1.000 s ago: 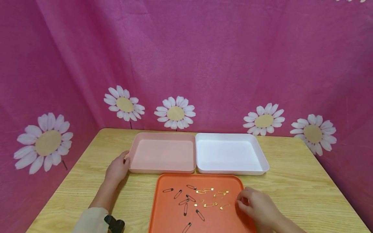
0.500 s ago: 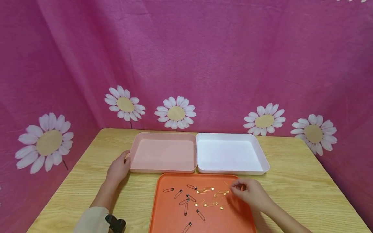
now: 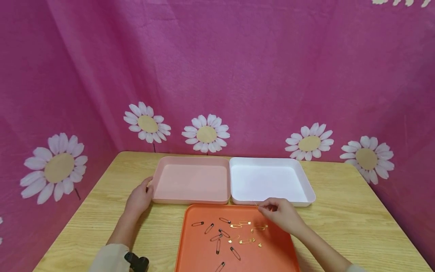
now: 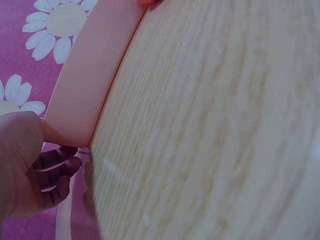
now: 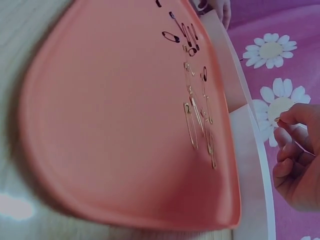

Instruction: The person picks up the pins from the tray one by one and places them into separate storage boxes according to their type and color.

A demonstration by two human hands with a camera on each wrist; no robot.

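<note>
My right hand [image 3: 280, 216] pinches a gold safety pin [image 5: 277, 119] between thumb and fingertips. It is above the back right part of the orange tray [image 3: 268, 260], close to the white tray's front wall. On the orange tray lie several gold safety pins [image 3: 244, 241] to the right and several black safety pins [image 3: 218, 246] to the left. My left hand [image 3: 138, 199] rests against the left side of the pink tray [image 3: 192, 183]; in the left wrist view its fingers [image 4: 60, 187] are loosely bent beside the tray's corner.
The white tray [image 3: 270, 183] stands directly right of the pink one, both behind the orange tray on a wooden table [image 3: 353, 219]. A magenta curtain [image 3: 217, 75] with daisies hangs behind the table. A black device [image 3: 136, 261] sits at the left cuff.
My right hand has moved from the orange tray's right side up and left toward the white tray, carrying a gold safety pin. My left hand stays at the pink tray.
</note>
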